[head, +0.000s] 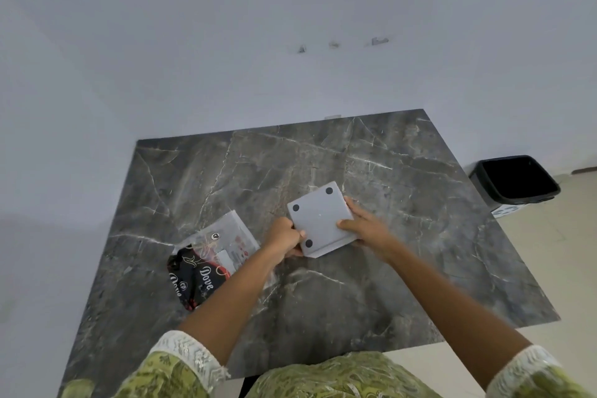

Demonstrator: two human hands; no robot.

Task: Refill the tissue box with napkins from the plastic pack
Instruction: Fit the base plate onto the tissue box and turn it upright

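Tissue box: one grey tissue box (319, 220), and we had it flipped bottom-up on the tabletop (403, 203), its base panel facing us between both sets of fingers.
Feet on the base: we counted three dark round pads (329, 191) in plain sight; a fourth corner sat under our right thumb, so we could not tell.
Left hand: our left hand (284, 236) was clenched on the box's near-left edge, fingers curled shut around the rim, likely to pry or slide the base panel off.
Right hand: our right hand (365, 226) clamped the far-right side, thumb flat on the base, the other fingers wrapped behind the edge, probably to steady the box against the left hand's pull.
Why upside down: we judged the refill goes in from underneath, hence the base facing up.
Plastic pack: one plastic pack (213, 255) of napkins lay flat on the tabletop just left of our left fingers, not touched, partly under the left forearm.
Progress: early, we reckoned; the base looked shifted a little off the body at the near edge, nothing loaded yet.
Bin: one black bin (517, 181) stood on the floor, well beyond our right fingers.
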